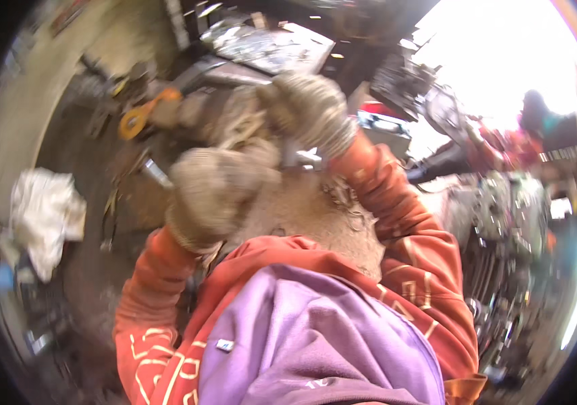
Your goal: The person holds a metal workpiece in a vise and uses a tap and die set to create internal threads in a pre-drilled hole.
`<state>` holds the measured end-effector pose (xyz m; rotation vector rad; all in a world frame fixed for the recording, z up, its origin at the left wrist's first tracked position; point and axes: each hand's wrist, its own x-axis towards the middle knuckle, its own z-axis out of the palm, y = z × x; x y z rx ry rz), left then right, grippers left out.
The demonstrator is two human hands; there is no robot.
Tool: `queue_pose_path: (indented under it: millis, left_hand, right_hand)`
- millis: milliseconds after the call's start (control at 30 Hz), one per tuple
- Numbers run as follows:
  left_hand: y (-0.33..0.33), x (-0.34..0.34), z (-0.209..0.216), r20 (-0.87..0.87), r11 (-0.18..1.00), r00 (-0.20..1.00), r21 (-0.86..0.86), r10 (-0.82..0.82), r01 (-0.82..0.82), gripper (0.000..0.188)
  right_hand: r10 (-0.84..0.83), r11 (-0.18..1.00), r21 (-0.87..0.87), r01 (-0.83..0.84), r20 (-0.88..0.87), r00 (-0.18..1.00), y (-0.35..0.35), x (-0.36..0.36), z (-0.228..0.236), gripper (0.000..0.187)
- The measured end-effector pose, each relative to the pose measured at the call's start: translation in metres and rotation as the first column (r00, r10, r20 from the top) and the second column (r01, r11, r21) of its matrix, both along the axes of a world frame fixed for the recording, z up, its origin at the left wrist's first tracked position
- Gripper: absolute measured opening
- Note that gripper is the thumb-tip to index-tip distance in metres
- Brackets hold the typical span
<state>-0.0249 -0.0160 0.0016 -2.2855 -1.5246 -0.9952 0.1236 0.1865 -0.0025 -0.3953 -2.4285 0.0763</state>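
Note:
My left hand point(217, 189), in a dirty beige knitted work glove, is closed in front of my chest. My right hand point(312, 111), in a matching glove, is curled a little farther away and to the right. Between and just beyond them is a blurred tan, ropy or cloth-like thing point(242, 125); both hands seem to touch it. Motion blur hides the fingertips and what exactly they grip. An orange ring-ended thing point(136, 123) lies to the left of it, possibly a tool.
A crumpled white sack point(46, 216) lies at the left. Ahead is a shiny, cluttered metallic surface point(268, 48). A grey box-like thing point(384, 131) stands right of my right wrist. Metal parts point(504, 216) crowd the right side; beyond, another person point(504, 145) is blurred.

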Motion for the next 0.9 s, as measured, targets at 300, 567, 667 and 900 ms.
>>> queue_pose_path:
  millis: [300, 567, 667, 900]
  left_hand:
    - [0.174, -0.077, -0.038, 0.908, 0.893, 0.370, -0.322, 0.197, 0.314, 0.038]
    - [0.222, 0.013, -0.006, 0.513, 0.515, 0.791, -0.604, -0.333, 0.609, 0.032]
    - [0.229, 0.009, -0.015, 0.337, 0.596, 0.849, -0.607, -0.406, 0.526, 0.031]
    - [0.189, 0.055, 0.012, -0.123, 0.587, 0.715, -0.673, -0.688, 0.450, 0.034]
  right_hand:
    - [-0.157, 0.852, -0.522, 0.046, -0.170, 0.973, -0.122, 0.065, -0.029, 0.101]
    - [-0.374, 0.862, -0.469, 0.194, -0.329, 0.867, -0.079, 0.028, -0.101, 0.132]
    - [-0.346, 0.823, -0.541, 0.172, -0.238, 0.907, -0.078, 0.031, -0.098, 0.128]
    - [-0.342, 0.818, -0.474, 0.327, 0.056, 0.938, -0.062, 0.012, -0.166, 0.110]
